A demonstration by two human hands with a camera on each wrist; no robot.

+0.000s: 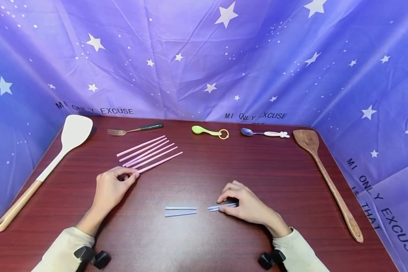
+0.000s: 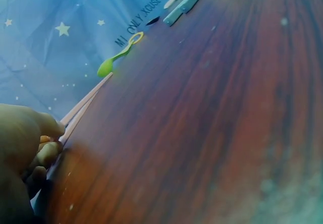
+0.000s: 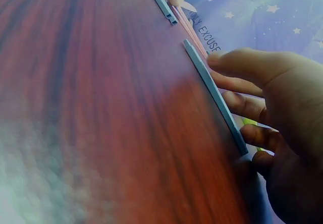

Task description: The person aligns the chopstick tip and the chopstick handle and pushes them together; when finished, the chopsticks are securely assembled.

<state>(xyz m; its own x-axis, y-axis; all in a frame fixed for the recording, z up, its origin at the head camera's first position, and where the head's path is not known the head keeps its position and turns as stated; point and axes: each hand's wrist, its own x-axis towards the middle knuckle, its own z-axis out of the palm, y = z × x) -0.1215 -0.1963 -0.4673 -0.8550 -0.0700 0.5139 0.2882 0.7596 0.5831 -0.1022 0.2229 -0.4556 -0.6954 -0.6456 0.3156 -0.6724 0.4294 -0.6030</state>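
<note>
My left hand (image 1: 110,189) pinches the near end of the closest thin pink stick (image 1: 159,162) between thumb and fingertips. Several more pink sticks (image 1: 141,146) lie in a slanted row just beyond it. Over a small group of light blue sticks (image 1: 213,207) rests my right hand (image 1: 246,204), thumb overlapping them and relaxed fingers on the far side, with a gap between thumb and index finger. In the right wrist view a blue stick (image 3: 217,95) runs along the table past the fingertips (image 3: 229,100). Two more blue sticks (image 1: 181,211) lie left of that hand.
Along the back lie a green-handled fork (image 1: 136,129), a lime-green spoon (image 1: 205,130) with a yellow ring, and a spoon (image 1: 265,133) with a white handle. A white spatula (image 1: 62,143) lies on the left, a wooden spatula (image 1: 326,177) on the right. A starry purple cloth (image 1: 190,56) surrounds the table.
</note>
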